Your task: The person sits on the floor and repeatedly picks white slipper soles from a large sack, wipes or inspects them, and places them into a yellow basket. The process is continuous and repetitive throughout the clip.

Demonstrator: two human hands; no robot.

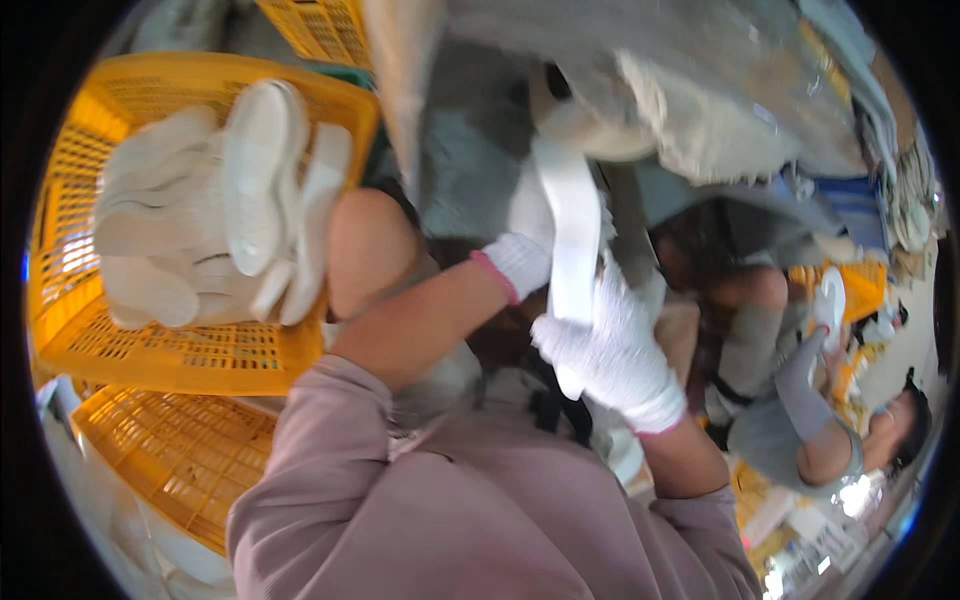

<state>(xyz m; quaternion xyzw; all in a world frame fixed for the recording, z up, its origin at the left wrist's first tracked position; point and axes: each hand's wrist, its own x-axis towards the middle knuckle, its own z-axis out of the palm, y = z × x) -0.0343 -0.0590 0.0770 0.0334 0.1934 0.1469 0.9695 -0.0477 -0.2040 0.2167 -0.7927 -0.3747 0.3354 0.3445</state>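
A white shoe sole [574,240] is held lengthwise in front of me, its far end touching or just short of a round beige wheel-like part [590,125]. My right hand [620,355], in a white knit glove, is closed round the sole's near end. My left hand [530,225], gloved the same with a pink cuff edge, grips the sole's far half from the left; some of its fingers are hidden behind the sole.
A yellow crate [180,375] on the left holds several white soles [262,180]. Beneath it is another yellow crate [180,450]. Grey sheeting [700,80] hangs ahead. To the right, a co-worker [790,450] sits holding a white sole [829,300] by an orange crate [860,290].
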